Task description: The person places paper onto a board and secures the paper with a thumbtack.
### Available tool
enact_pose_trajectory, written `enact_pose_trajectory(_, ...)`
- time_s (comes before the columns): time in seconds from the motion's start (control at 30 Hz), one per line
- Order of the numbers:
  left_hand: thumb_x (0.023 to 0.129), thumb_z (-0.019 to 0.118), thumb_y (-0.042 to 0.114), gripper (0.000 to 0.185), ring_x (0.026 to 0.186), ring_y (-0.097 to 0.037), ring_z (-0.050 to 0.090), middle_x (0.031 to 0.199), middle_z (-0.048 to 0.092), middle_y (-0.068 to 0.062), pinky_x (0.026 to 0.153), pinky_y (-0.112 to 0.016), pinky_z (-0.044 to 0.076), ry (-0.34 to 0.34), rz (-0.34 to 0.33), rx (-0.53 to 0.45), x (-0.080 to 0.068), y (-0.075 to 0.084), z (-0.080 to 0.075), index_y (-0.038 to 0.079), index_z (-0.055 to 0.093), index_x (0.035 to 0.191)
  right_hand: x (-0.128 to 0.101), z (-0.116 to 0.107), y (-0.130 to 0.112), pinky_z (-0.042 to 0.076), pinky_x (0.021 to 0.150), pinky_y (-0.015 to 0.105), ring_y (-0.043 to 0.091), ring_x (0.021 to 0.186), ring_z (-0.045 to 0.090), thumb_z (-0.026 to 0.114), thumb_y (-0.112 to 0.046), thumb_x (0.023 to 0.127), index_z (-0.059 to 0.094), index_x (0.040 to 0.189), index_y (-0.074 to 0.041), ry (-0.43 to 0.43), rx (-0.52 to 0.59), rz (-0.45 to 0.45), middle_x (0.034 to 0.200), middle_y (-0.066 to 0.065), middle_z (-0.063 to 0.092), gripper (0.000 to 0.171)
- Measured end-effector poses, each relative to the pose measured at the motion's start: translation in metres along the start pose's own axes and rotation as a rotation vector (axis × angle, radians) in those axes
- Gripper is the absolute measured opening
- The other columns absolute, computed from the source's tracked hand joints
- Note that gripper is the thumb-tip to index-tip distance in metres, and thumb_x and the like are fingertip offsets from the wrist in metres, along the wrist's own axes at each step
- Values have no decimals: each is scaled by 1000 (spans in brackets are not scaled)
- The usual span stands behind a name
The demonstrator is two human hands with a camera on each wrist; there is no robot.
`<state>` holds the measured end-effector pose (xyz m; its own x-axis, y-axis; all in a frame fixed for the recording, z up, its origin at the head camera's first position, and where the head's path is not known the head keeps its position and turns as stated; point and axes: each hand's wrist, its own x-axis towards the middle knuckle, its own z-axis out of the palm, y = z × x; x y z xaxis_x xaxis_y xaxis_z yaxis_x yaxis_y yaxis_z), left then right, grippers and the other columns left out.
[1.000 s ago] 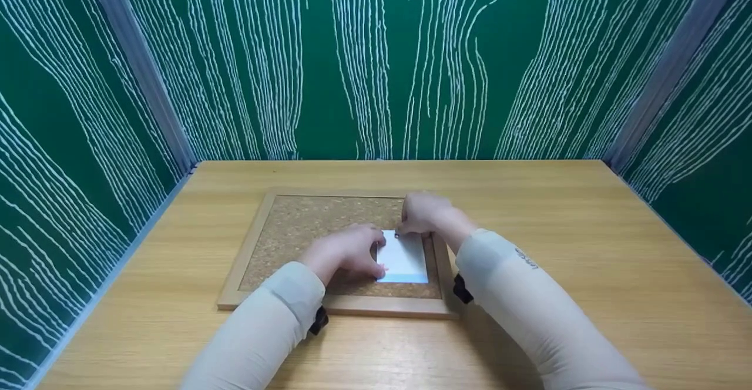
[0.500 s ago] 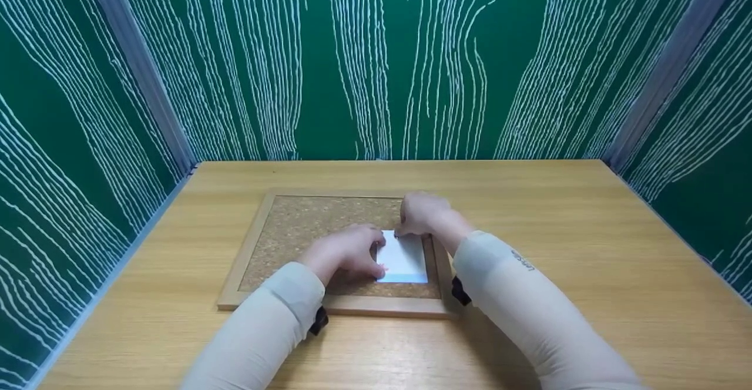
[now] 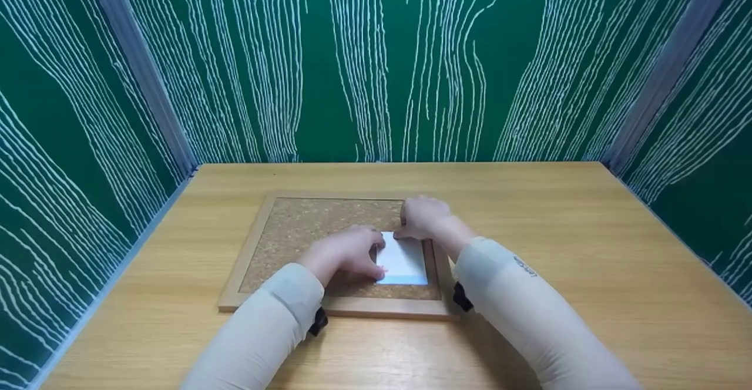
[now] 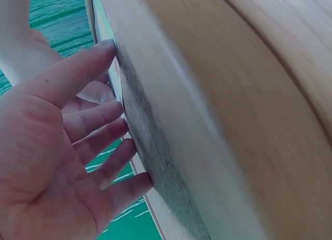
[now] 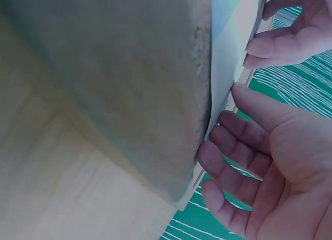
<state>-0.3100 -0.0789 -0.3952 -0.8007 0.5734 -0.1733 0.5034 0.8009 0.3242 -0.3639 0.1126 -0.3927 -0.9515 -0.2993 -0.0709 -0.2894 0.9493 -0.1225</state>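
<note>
A white sheet of paper with a pale blue lower band lies on the right part of a cork board. My left hand spreads its thumb and fingers along the sheet's left edge, the thumb near the lower corner. At the top edge, my right hand presses down with its thumb. In the right wrist view, that thumb tip meets a tiny dark thing on the paper, too small to identify. The other right fingers bend loosely against the sheet and board.
The board's wooden frame lies flat on a wooden table. Green walls with white wavy lines enclose the back and sides. Each wrist carries a dark device, such as the one at the right cuff.
The right thumb has shifted slightly left and now covers the small dark thing seen at the sheet's top edge earlier. The left hand, paper and board hold their places.
</note>
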Motion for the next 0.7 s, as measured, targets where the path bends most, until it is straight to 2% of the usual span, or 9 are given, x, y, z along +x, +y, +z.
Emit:
enact_pose_trajectory(0.2,86,80,44,64,136,-26,44,152,46,-8,114,-46,35,-22,-35,-61,1,-5,0,13,63,139,-4,-4,10,50,69,39,22,74,61,71,-36,96,79,94,-15,42,177,-28,80,0,68,23)
enact_pose_trajectory(0.43,91,77,36,55,119,-22,54,139,52,-7,106,-41,43,28,28,-139,4,-11,-3,9,64,136,-17,-21,27,54,71,38,21,79,65,64,-30,101,77,105,-12,126,443,-79,91,7,73,23)
enact_pose_trajectory(0.57,94,75,32,47,111,-24,57,127,58,-8,99,-43,47,110,55,-160,3,-11,-8,7,65,132,-28,-31,36,55,69,38,22,77,65,64,-31,101,78,102,-13,221,521,-141,87,4,72,22)
enact_pose_trajectory(0.7,96,72,27,39,114,-28,58,122,63,-12,99,-44,47,266,124,-152,1,-8,-16,3,67,126,-42,-46,43,54,63,38,22,74,65,65,-30,101,77,98,-13,345,575,-198,83,1,70,21)
